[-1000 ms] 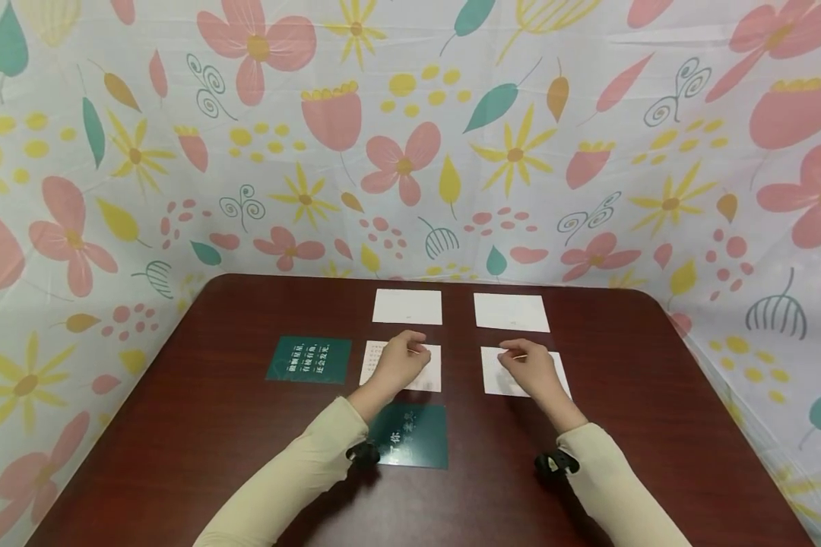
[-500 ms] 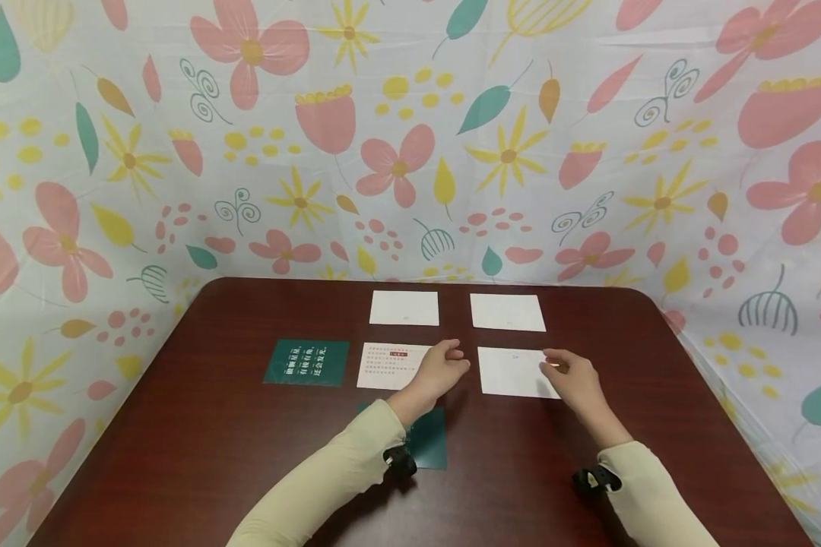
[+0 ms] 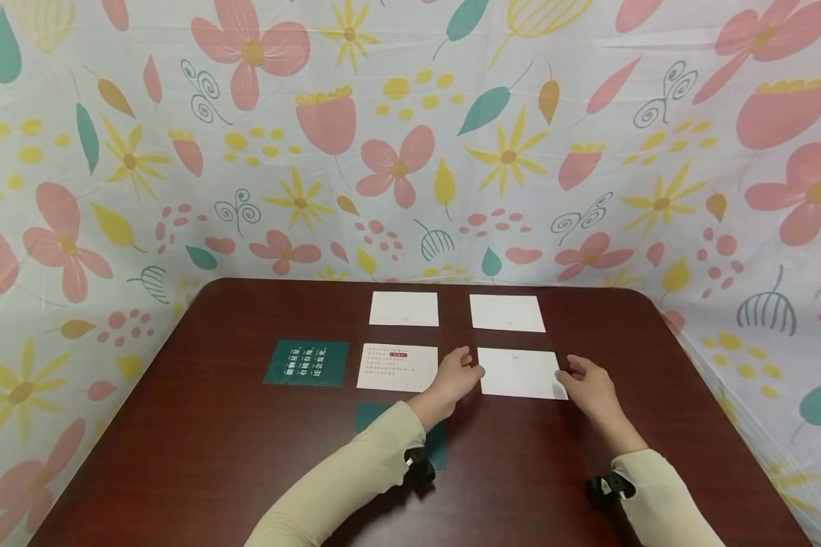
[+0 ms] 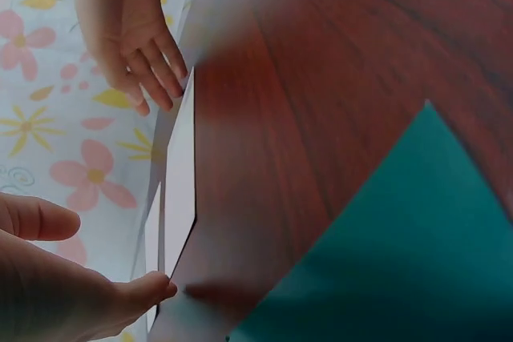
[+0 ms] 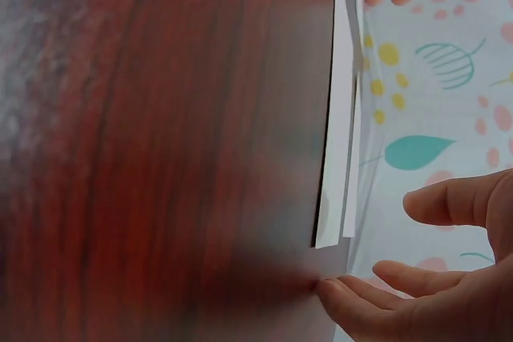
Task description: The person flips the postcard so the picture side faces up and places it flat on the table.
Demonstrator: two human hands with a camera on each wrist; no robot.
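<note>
A white card (image 3: 520,372) with a tiny mark near its top edge lies flat at the middle right of the table. At its left edge is my left hand (image 3: 451,384), fingers extended and holding nothing. My right hand (image 3: 591,391) is at the card's right edge, thumb and fingers apart. In the right wrist view, that right hand (image 5: 449,270) has loosely bent fingers low over the table, just off the card's end (image 5: 333,158). The left wrist view has the left hand (image 4: 72,278) with thumb and fingers spread, its fingertip overlapping the card's near end (image 4: 180,158).
Left of the hands lie a card with printed red lines (image 3: 397,368) and a green card with white writing (image 3: 305,363). Another green card (image 3: 438,448) is partly under the left forearm. Two white cards (image 3: 404,308) (image 3: 508,313) lie along the back, before a flowered cloth (image 3: 410,152).
Both hands have moved right. The left came off the printed card to the white card's left edge; the right slid off that card to its right edge. The card itself has shifted little.
</note>
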